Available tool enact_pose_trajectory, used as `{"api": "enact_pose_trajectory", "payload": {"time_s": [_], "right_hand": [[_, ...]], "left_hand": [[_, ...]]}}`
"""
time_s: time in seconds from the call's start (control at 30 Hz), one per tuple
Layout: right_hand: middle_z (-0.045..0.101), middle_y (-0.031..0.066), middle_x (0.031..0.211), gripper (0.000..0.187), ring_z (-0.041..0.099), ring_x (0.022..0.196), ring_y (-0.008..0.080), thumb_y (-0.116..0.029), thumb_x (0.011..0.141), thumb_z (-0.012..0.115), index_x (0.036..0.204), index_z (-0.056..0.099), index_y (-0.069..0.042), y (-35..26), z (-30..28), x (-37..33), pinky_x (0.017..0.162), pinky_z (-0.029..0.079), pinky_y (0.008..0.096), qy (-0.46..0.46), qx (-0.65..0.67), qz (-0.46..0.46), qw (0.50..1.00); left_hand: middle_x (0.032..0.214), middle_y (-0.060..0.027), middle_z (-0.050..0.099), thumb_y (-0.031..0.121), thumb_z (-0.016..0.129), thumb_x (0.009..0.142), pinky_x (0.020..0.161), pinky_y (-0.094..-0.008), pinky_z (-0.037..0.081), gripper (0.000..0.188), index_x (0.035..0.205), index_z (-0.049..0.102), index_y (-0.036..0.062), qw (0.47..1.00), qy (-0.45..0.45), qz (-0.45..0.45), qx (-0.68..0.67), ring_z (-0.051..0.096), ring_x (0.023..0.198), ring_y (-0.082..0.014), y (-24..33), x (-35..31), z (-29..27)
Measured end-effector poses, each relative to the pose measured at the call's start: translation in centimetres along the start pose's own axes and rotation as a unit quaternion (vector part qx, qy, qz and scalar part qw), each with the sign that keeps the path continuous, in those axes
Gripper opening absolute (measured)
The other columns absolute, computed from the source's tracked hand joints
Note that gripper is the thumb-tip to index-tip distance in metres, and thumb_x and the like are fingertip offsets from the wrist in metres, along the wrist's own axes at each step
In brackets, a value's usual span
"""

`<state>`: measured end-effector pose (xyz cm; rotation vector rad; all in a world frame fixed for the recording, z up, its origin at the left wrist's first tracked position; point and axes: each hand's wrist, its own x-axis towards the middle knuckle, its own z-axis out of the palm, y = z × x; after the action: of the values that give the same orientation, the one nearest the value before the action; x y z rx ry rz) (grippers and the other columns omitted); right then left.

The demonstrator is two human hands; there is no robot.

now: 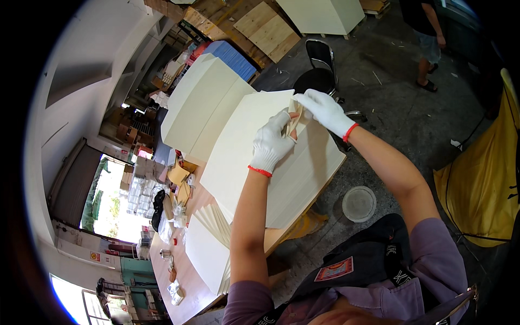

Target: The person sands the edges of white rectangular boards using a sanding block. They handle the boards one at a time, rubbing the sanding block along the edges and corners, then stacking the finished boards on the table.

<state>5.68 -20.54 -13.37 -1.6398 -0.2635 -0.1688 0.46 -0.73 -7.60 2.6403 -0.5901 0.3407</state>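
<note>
A tall stack of large cream paper sheets [238, 151] lies on the wooden table in front of me. My left hand [273, 140], in a white knit glove with a red cuff, pinches a few lifted sheets near the stack's far right corner; bare fingertips show. Just beyond it, my right hand [326, 112], gloved the same way, has its fingers closed at that same corner. Between the two hands the lifted sheet edges [296, 119] bend upward and stand a little apart. The right fingertips are partly hidden behind the paper.
Another cream stack [208, 103] stands behind, with blue sheets [233, 58] beyond it. Fanned sheets [208, 244] lie at the table's near left. A black chair [317, 76], a white bucket [359, 204] and a yellow sack [482, 179] are to the right. Another person stands at the far right.
</note>
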Motion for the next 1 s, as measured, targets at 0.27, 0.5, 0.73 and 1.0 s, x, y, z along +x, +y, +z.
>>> {"api": "enact_pose_trajectory", "payload": {"time_s": [0.27,0.5,0.73,1.0], "right_hand": [[0.074,0.0139,0.086,0.056,0.072,0.08,0.0358,-0.064,0.099,0.055,0.095,0.071,-0.01,0.8,-2.4,-0.4,0.069,0.053,0.0469,-0.059,-0.364,-0.107,0.923],[0.074,0.0131,0.086,0.046,0.073,0.08,0.0331,-0.055,0.1,0.057,0.094,0.074,-0.012,-0.1,-2.8,0.4,0.068,0.056,0.0453,-0.042,-0.447,-0.281,0.848],[0.073,0.0198,0.104,0.049,0.069,0.101,0.0414,-0.054,0.107,0.043,0.111,0.073,-0.015,-1.1,-1.1,0.0,0.086,0.051,0.0509,-0.083,-0.166,-0.13,0.974],[0.059,0.0142,0.078,0.05,0.062,0.078,0.0334,-0.052,0.109,0.046,0.1,0.065,-0.006,0.5,0.4,-0.2,0.073,0.046,0.0432,0.01,-0.131,-0.1,0.986]], "left_hand": [[0.115,-0.0137,0.071,0.017,0.068,0.091,0.091,-0.0474,0.058,0.04,0.131,0.07,0.0212,0.999,0.026,0.021,0.039,0.07,0.104,-0.0382,0.2,-0.2,0.4],[0.131,-0.0093,0.072,0.02,0.069,0.091,0.098,-0.0436,0.056,0.039,0.13,0.071,0.0183,0.993,0.01,-0.026,0.111,0.069,0.118,-0.0348,-0.3,2.4,1.0],[0.13,-0.0128,0.073,0.02,0.069,0.095,0.099,-0.0403,0.055,0.042,0.137,0.07,0.0162,0.998,-0.003,-0.041,0.04,0.07,0.117,-0.0314,-0.4,1.5,0.7],[0.136,-0.0113,0.072,0.016,0.074,0.097,0.104,-0.0334,0.051,0.042,0.137,0.07,0.0042,0.99,-0.02,-0.079,-0.116,0.066,0.122,-0.0192,-0.7,0.7,0.9]]}}
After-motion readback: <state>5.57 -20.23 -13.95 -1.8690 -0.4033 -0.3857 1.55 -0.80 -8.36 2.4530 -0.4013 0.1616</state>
